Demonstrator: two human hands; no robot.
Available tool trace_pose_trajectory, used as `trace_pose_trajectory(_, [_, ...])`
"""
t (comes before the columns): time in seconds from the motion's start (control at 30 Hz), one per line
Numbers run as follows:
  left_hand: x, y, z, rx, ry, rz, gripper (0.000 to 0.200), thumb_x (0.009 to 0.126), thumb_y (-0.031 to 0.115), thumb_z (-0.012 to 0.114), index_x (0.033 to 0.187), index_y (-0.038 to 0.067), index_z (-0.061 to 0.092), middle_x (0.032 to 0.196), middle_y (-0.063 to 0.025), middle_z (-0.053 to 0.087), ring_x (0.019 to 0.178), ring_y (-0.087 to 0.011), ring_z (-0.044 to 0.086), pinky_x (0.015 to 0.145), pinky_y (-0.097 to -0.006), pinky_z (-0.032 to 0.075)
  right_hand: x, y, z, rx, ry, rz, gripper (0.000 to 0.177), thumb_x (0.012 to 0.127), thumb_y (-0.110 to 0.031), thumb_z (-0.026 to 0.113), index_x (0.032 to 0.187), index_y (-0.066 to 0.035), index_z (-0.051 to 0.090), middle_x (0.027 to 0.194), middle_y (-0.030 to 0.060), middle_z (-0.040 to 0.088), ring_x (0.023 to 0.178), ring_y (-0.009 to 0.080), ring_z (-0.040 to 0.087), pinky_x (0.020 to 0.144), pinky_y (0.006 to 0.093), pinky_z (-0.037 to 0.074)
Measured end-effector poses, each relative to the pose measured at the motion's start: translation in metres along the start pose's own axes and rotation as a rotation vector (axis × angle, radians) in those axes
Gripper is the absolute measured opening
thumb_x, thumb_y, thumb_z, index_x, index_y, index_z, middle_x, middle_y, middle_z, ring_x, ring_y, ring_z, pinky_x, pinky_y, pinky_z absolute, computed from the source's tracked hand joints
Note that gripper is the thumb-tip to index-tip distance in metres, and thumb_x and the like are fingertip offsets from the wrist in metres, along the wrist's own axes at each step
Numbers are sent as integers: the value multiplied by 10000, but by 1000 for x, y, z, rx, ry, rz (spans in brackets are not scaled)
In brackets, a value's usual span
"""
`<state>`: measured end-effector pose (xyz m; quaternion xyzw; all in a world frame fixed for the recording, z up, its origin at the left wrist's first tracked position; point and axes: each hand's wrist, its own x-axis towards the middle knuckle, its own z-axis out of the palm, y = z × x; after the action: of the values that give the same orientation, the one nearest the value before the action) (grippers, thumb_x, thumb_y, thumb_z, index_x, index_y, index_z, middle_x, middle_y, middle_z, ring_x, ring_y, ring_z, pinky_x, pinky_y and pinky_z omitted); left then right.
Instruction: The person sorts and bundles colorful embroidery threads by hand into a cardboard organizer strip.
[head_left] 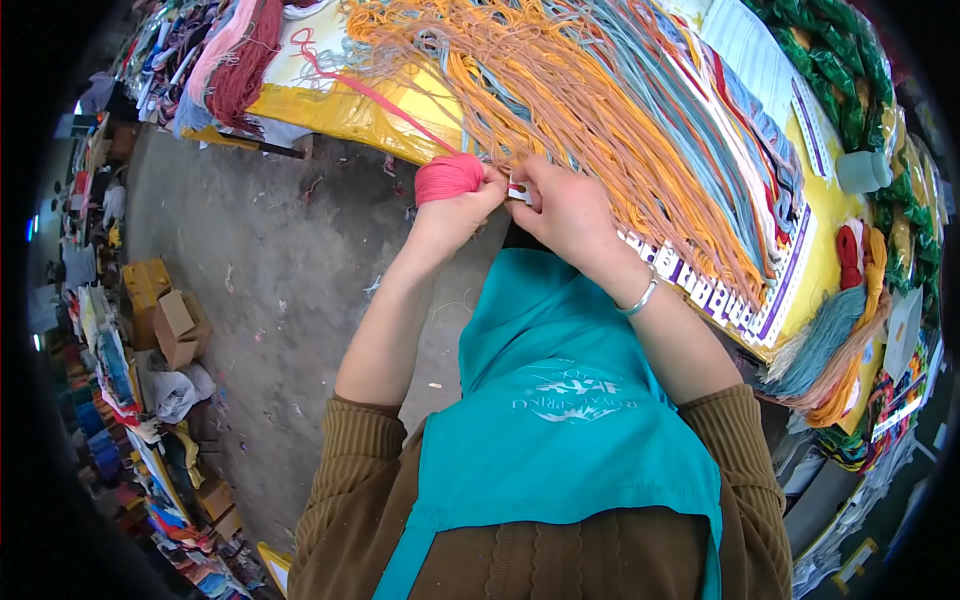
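Pink thread (449, 178) forms a thick bundle at my left hand (462, 215), whose fingers are closed on it. From the bundle a loose pink strand runs up and left over the table edge. Close beside it, my right hand (570, 212) pinches a small white piece (519, 191) with a dark pink mark, possibly a card or tag. Its full shape is hidden by the fingers. Just beyond both hands, long orange and tan threads (600, 130) lie spread over the table, with blue, white and red ones alongside.
The yellow-covered table (345, 112) curves around the front. Dark red skeins (245, 75) hang at its left edge, blue and orange skeins (830, 340) at its right. A pale green cup-like container (863, 172) stands near green plastic packets (830, 60). Cardboard boxes (180, 325) sit on the floor at left.
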<state>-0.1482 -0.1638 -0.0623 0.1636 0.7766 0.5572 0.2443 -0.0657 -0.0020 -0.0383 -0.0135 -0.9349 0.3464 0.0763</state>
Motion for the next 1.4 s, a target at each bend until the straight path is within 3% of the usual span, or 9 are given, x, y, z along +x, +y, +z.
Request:
trace_pose_trajectory(0.07, [-13, 28, -1, -262, -28, -278, 133, 883, 121, 624, 765, 64, 607, 650, 32, 552, 538, -45, 487, 489, -224, 394, 0, 1, 6, -50, 52, -19, 195, 774, -213, 667, 891, -88, 575, 718, 76, 644, 669, 287, 650, 577, 420, 502])
trace_pose_trajectory(0.17, [-10, 5, 5, -148, 47, 5, 114, 894, 129, 627, 802, 62, 633, 672, 38, 560, 561, -30, 481, 496, -215, 394, -2, 3, 12, -51, 141, -64, 171, 780, -195, 660, 850, -86, 548, 711, 85, 639, 654, 289, 645, 559, 426, 496])
trace_pose_trajectory(0.27, [-12, 4, 11, -170, 151, 61, 98, 898, 141, 642, 845, 61, 662, 673, 51, 558, 541, -18, 454, 481, -208, 385, -4, 5, 15, -36, 203, -101, 158, 790, -180, 652, 825, -84, 532, 694, 90, 630, 628, 291, 639, 536, 417, 492])
trace_pose_trajectory(0.47, [-13, 12, 2, -290, 95, -197, 132, 891, 168, 649, 889, 39, 675, 750, 36, 613, 600, -33, 532, 518, -217, 433, -3, 4, 15, 24, 240, -109, 144, 788, -149, 650, 798, -83, 523, 662, 82, 615, 599, 281, 629, 517, 401, 485])
trace_pose_trajectory(0.57, [-14, 16, 6, -261, 93, -137, 130, 897, 181, 663, 910, 55, 692, 657, 58, 559, 516, -7, 450, 474, -190, 382, -4, 5, 16, 26, 250, -120, 145, 787, -144, 652, 803, -83, 522, 670, 81, 616, 599, 275, 631, 517, 399, 485])
trace_pose_trajectory(0.67, [-14, 27, 5, -232, 0, -86, 115, 894, 133, 622, 885, 33, 679, 721, 14, 609, 579, -40, 540, 490, -210, 425, -4, 6, 15, 18, 225, -115, 145, 788, -147, 654, 813, -83, 526, 686, 81, 623, 604, 275, 634, 522, 399, 489])
trace_pose_trajectory(0.97, [-15, 17, 7, -234, 111, -82, 80, 880, 125, 635, 891, 49, 653, 681, 47, 564, 538, -19, 465, 488, -190, 367, -4, 5, 14, 20, 219, -103, 140, 785, -149, 655, 827, -82, 539, 692, 79, 626, 616, 274, 642, 523, 398, 495])
trace_pose_trajectory(1.17, [-34, 6, -48, -845, 40, -126, 96, 899, 95, 598, 990, 65, 603, 817, -3, 594, 443, -21, 323, 476, -219, 321, -3, 3, 14, 45, 220, -112, 120, 776, -133, 658, 822, -89, 557, 689, 84, 620, 613, 273, 641, 524, 393, 499])
trace_pose_trajectory(1.4, [-82, 31, -101, -992, 9, -121, 122, 917, 115, 580, 1033, 90, 608, 953, -75, 696, 412, -15, 314, 443, -201, 298, -4, 3, 16, 50, 219, -92, 116, 769, -136, 678, 806, -92, 577, 655, 86, 623, 605, 276, 643, 545, 388, 513])
